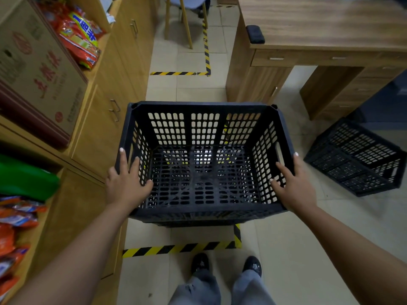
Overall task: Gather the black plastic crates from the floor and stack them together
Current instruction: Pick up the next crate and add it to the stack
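The crate is held upright and open-topped in front of the person, above the taped floor; the left hand grips its left wall, fingers curled over the rim; the right hand grips its right wall likewise. Right of the crate, a second crate lies tilted on the floor beside the desk; left of it stands a cabinet.

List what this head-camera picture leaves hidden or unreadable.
Head view:
- Whether another crate sits beneath the held black plastic slotted crate: its own base hides it.
- Palms of the left hand and right hand: backs face the camera.
- Second black plastic crate by the desk: far side unseen.
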### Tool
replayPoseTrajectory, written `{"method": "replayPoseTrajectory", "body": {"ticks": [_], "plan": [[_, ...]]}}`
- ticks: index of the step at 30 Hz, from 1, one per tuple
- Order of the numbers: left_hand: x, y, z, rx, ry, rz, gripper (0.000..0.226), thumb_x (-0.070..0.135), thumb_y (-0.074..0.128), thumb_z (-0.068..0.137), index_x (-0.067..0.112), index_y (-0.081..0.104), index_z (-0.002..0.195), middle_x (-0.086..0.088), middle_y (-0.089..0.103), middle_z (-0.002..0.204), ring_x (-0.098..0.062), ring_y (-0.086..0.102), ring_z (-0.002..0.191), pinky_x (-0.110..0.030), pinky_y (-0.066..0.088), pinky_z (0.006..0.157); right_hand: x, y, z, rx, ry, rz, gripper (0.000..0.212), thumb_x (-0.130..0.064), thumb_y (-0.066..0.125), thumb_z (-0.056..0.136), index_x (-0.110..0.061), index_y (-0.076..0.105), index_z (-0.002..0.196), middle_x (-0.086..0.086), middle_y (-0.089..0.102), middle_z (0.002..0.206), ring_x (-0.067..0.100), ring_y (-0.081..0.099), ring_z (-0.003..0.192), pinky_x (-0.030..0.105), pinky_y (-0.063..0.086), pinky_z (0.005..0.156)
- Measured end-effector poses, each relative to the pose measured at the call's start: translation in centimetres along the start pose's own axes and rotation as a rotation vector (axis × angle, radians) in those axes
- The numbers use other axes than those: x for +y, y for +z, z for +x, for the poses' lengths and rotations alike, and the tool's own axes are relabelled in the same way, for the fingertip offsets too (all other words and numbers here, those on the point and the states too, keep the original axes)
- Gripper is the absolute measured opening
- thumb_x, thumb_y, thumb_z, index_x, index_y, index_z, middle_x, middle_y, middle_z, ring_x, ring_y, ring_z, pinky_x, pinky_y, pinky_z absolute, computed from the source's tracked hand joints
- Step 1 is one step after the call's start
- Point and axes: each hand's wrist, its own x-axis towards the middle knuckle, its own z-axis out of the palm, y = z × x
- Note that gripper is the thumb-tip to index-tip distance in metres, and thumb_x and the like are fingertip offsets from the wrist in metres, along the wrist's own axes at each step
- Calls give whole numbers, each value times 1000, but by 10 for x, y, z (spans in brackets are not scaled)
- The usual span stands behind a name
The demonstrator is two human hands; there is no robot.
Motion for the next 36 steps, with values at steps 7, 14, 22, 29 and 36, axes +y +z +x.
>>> {"method": "replayPoseTrajectory", "body": {"ticks": [7,14,22,29,36], "plan": [[-2,-3,-10,-26,19,-17,80,57,47,88,22,15,152,-8,-17,159,-39,1,144,-52,19,112,3,3,-3,-68,-39,-135,70,-63,46,87,-31,35,148,14,-5,162,35,2,148,47,15,118],[0,2,0,51,30,-52,80,55,53,84,19,27,150,-11,-7,160,-34,-6,146,-48,5,116,2,6,1,-15,-14,-95,65,-60,43,89,-29,39,146,11,-2,162,29,6,149,46,18,117],[-4,3,-13,38,25,-20,91,65,30,75,17,21,151,-10,-14,159,-30,-11,147,-45,6,117,8,8,-10,-17,-44,-96,64,-58,49,88,-31,40,145,14,0,162,33,8,148,45,19,117],[2,-4,0,18,26,-4,93,69,26,74,20,18,152,-11,-16,158,-31,-12,146,-46,7,117,1,6,3,-26,-23,-105,67,-59,50,86,-30,40,145,15,2,162,34,10,147,47,23,115],[-12,-2,10,25,56,37,84,63,45,85,19,19,152,-10,-19,157,-30,-14,146,-46,7,117,-13,6,-15,-45,2,-111,70,-63,45,87,-31,33,148,15,-5,162,33,4,148,45,18,117]]}}
